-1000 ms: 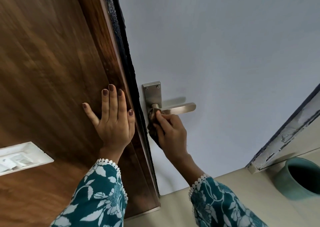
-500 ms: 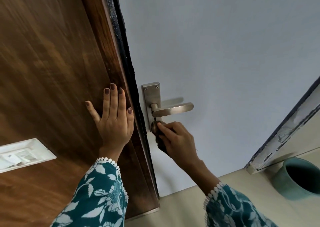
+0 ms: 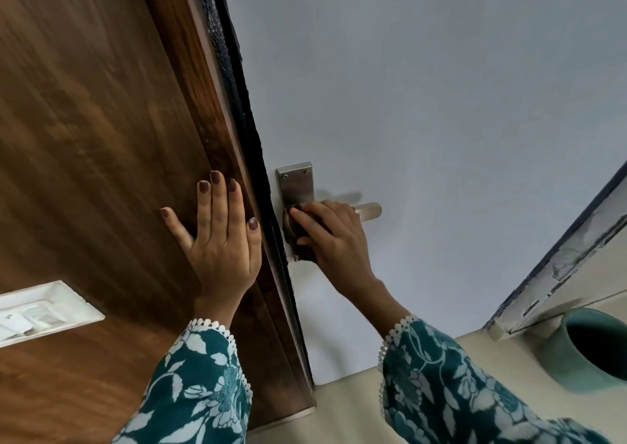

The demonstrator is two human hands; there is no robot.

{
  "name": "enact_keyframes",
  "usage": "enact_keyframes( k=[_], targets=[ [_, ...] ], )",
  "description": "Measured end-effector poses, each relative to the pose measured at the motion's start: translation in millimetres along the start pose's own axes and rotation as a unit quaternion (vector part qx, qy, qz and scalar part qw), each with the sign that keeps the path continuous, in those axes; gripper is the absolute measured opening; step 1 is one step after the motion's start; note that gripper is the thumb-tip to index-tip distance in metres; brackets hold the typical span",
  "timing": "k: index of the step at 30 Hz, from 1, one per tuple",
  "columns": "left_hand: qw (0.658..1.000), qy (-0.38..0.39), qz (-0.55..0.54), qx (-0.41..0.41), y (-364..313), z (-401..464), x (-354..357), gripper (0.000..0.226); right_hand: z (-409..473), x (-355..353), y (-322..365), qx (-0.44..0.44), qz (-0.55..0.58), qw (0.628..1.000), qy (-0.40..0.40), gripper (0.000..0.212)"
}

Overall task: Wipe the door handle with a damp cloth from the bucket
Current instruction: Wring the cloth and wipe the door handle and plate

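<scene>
A brushed-metal lever door handle (image 3: pixel 370 210) on a rectangular back plate (image 3: pixel 296 184) is fixed to the pale grey-blue door (image 3: pixel 441 111). My right hand (image 3: pixel 334 240) presses a dark cloth (image 3: pixel 298 231) against the plate where the lever joins it, covering most of the lever. Only a dark patch of the cloth shows under my fingers. My left hand (image 3: pixel 222 236) lies flat, fingers spread, on the brown wooden panel (image 3: pixel 101 138) beside the door edge. The teal bucket (image 3: pixel 590 352) stands on the floor at the lower right.
A white switch plate (image 3: pixel 40 311) is set in the wooden panel at the left. A worn, peeling frame strip (image 3: pixel 559 267) runs diagonally at the right above the bucket. Beige floor (image 3: pixel 346 409) lies under the door.
My right hand with the cloth has moved up from below the lever onto the lever's base and plate. My left hand has stayed flat on the wooden panel.
</scene>
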State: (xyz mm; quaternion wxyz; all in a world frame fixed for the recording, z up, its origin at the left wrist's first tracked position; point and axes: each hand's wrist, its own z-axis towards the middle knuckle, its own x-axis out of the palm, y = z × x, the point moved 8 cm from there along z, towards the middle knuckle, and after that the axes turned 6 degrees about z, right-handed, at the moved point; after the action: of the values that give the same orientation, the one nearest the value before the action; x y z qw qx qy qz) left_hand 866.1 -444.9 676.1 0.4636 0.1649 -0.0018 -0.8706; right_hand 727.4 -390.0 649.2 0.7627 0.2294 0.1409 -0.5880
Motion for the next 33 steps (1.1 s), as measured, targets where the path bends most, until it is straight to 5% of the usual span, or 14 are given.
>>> enact_keyframes(
  k=[11,23,33],
  targets=[
    [1.000,-0.019,0.012,0.004,-0.9,-1.1,1.9,0.058,-4.2,-52.1,-83.3,0.037,0.067,0.997,0.020,0.028],
    [1.000,-0.002,0.004,-0.002,1.0,-1.8,0.7,0.056,13.7,10.0,8.2,-0.009,-0.002,0.996,0.087,0.028],
    [1.000,-0.006,0.002,-0.001,1.2,-2.5,0.7,0.056,10.5,-19.7,-48.4,0.028,-0.035,0.988,0.147,0.038]
  ],
)
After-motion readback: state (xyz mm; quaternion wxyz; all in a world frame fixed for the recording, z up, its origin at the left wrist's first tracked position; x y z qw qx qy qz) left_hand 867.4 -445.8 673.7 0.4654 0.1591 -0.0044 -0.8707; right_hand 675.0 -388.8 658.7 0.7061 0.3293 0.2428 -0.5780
